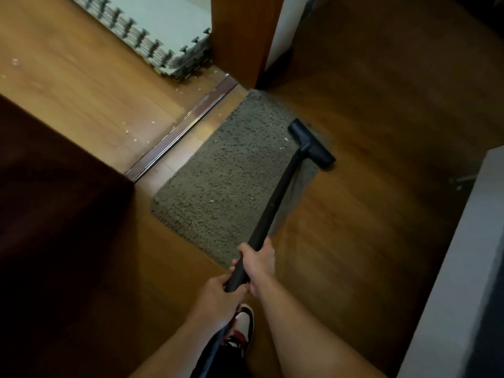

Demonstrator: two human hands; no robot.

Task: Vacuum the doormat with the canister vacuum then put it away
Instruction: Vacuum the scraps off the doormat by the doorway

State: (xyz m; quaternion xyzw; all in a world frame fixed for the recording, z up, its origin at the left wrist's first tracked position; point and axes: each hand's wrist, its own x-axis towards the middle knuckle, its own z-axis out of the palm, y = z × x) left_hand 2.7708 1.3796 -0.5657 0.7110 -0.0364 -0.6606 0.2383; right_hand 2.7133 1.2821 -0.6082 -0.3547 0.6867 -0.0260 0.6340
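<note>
At a doorway, on a dim wooden floor (368,227), a grey shag doormat (218,181) lies along the threshold strip (185,126), with stacked foam tiles (163,36) beyond. Both hands curl round the black vacuum wand (275,195) — right hand (259,261) ahead, left hand (218,289) just behind. The floor head (312,143) straddles the mat's far right edge. Suction may well lift or bunch the loose mat — leaving the pale crumbs (251,197) behind. The canister is out of view.

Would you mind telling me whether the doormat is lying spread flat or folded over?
Spread flat: the doormat lies unfolded on the wooden floor, with the vacuum head at its right edge.
</note>
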